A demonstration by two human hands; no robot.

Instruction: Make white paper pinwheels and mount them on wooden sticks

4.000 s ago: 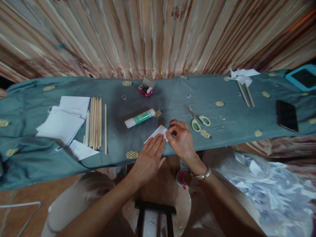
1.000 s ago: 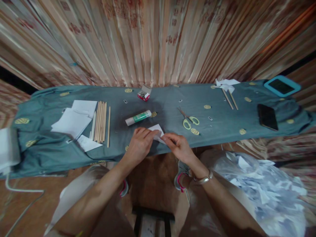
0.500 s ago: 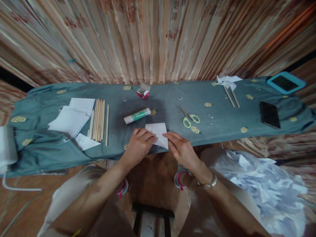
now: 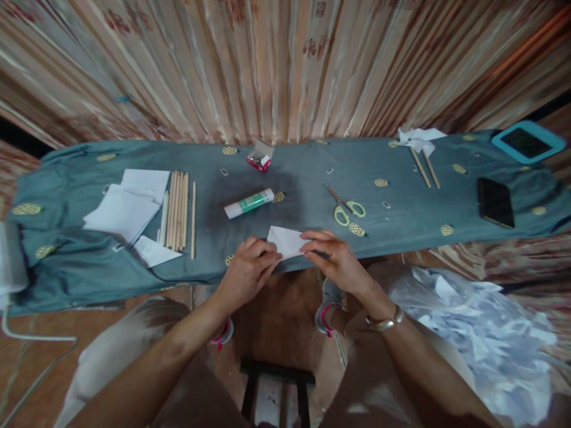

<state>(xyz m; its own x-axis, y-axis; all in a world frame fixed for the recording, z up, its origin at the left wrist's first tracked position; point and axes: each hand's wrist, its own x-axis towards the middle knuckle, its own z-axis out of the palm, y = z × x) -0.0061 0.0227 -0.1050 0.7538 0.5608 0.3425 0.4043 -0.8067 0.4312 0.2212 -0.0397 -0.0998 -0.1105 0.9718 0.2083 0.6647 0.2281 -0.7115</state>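
A small white sheet of paper (image 4: 288, 242) lies at the near edge of the cloth-covered table, between both hands. My left hand (image 4: 250, 267) pinches its lower left corner. On the right side, the thumb and fingers of my right hand (image 4: 330, 255) close on the paper's edge. Beyond the paper rests a glue stick (image 4: 248, 203) with a green label. Scissors (image 4: 344, 207) with yellow-green handles lie to the right. An open red box (image 4: 259, 161) of small metal items stands behind the glue stick.
Wooden sticks (image 4: 179, 211) and white paper sheets (image 4: 125, 211) lie on the left. Paper pinwheels (image 4: 420, 140) on sticks, a black phone (image 4: 495, 202) and a blue-framed device (image 4: 529, 142) are on the right. A clear bag of paper scraps (image 4: 486, 339) is below right.
The paper has been turned, and its outline between my hands is now lower and wider. My left hand has shifted slightly down to its lower left corner. The view has shifted slightly.
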